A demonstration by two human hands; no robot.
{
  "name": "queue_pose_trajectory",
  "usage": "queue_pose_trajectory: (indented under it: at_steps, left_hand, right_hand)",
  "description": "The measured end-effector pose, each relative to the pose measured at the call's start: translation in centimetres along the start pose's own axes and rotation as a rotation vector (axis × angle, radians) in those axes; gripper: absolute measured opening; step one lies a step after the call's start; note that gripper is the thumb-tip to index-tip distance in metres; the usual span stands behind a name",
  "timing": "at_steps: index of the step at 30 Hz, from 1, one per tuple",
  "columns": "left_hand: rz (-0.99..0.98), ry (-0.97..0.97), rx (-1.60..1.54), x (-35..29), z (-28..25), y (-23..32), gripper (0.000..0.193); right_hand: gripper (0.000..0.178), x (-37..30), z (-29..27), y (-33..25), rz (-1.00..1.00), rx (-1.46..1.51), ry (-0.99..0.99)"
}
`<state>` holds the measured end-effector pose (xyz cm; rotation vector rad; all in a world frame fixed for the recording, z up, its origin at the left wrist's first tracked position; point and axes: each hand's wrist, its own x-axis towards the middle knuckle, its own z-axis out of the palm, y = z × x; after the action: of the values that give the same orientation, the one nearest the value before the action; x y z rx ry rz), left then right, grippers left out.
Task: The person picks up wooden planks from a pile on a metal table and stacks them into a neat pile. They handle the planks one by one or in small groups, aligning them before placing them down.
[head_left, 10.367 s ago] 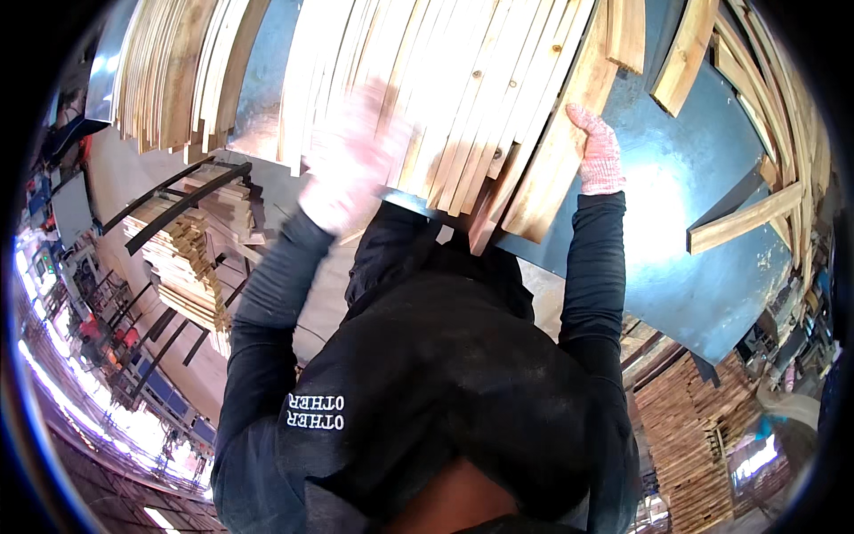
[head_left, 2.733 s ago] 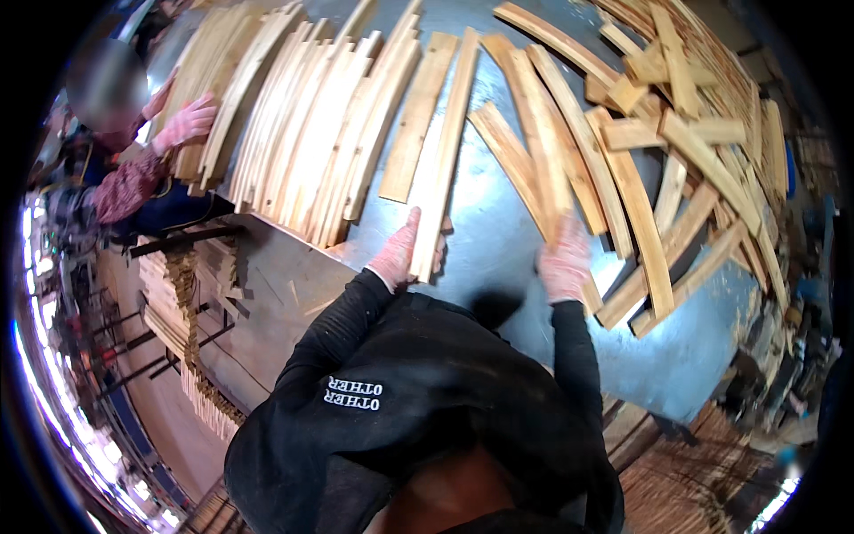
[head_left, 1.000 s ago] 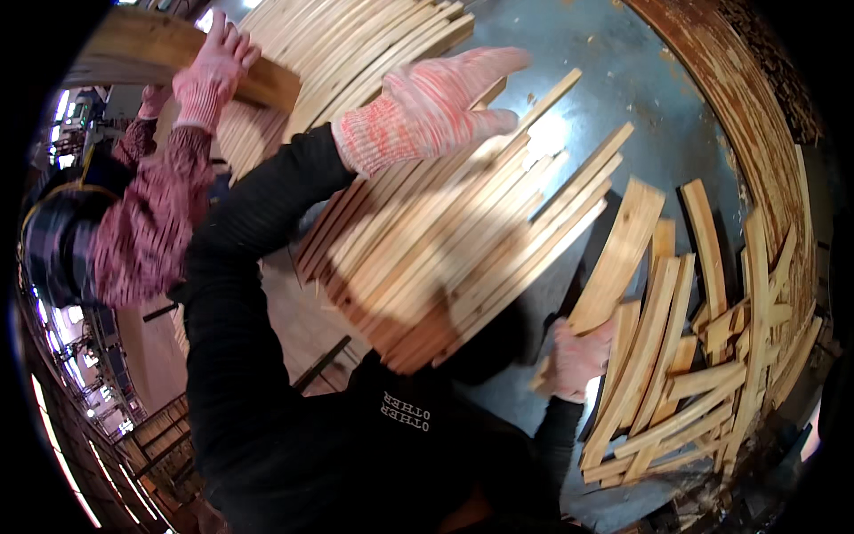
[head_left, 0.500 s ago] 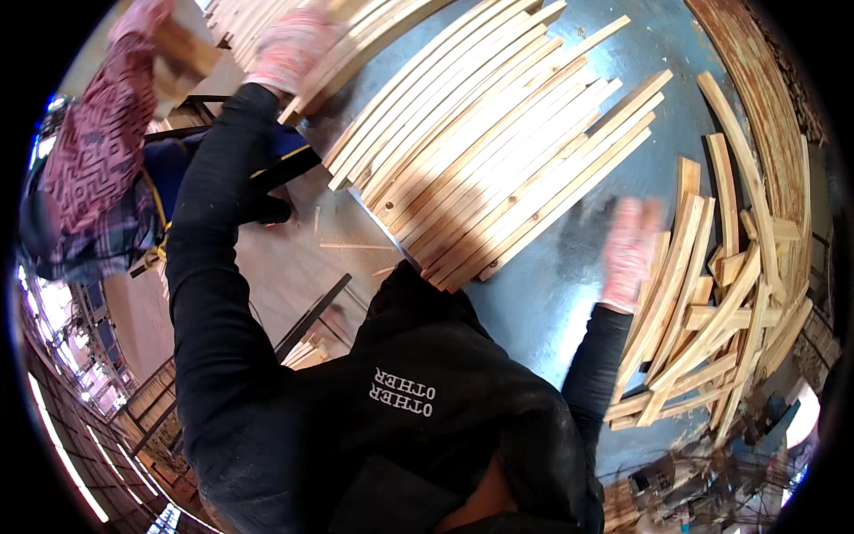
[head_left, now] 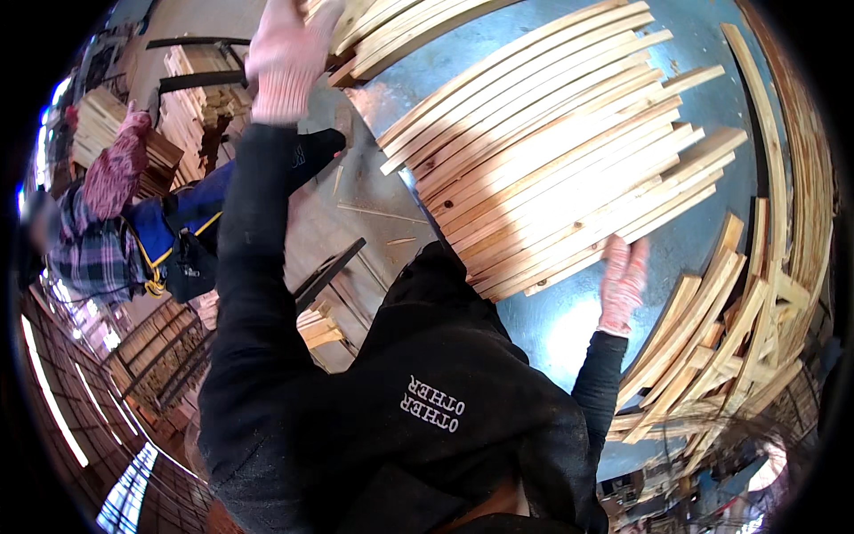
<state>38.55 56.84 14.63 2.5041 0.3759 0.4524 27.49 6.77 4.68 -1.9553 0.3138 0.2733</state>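
Wooden strips (head_left: 551, 160) lie side by side as a slanted row on the blue-grey tabletop. My right hand (head_left: 623, 289), in a pinkish-white knit glove, is open beside the nearest strip of this row, fingertips close to its edge; whether they touch is unclear. At the upper left my left hand (head_left: 286, 67), gloved alike, is raised with its thumb apart from the fingers. It holds nothing that I can see, and its fingertips are partly cut off by the picture's edge. Just right of it lies a second stack of strips (head_left: 427, 36).
A loose pile of strips (head_left: 703, 356) lies at the table's right, by a long rusty-brown edge (head_left: 805, 169). On the left, a co-worker in a plaid shirt (head_left: 98, 249) stands near stacked boards (head_left: 191, 107). A dark metal bar (head_left: 329, 271) and wood scraps show below the table's left edge.
My right hand has come up against the near side of the row. My left hand has moved slightly upward. The view has shifted, and the co-worker now appears farther from the table.
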Motion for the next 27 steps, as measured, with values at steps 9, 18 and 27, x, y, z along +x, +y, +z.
queue_pose_trajectory:
  at_steps: [9, 18, 27]
  left_hand:
    - [-0.729, 0.13, -0.624, -29.9, 8.3, 2.4, 0.078]
    - [-0.521, -0.073, -0.248, -19.0, 5.7, -0.9, 0.066]
    - [-0.816, 0.374, -0.418, -28.8, 12.2, 1.5, 0.08]
  right_hand:
    - [0.089, 10.3, -4.7, -1.8, 0.065, -0.47, 0.127]
    - [0.089, 9.7, -2.9, 0.6, -0.091, -0.281, 0.293]
    - [0.081, 23.8, -0.4, -12.3, -0.865, -0.908, 0.152]
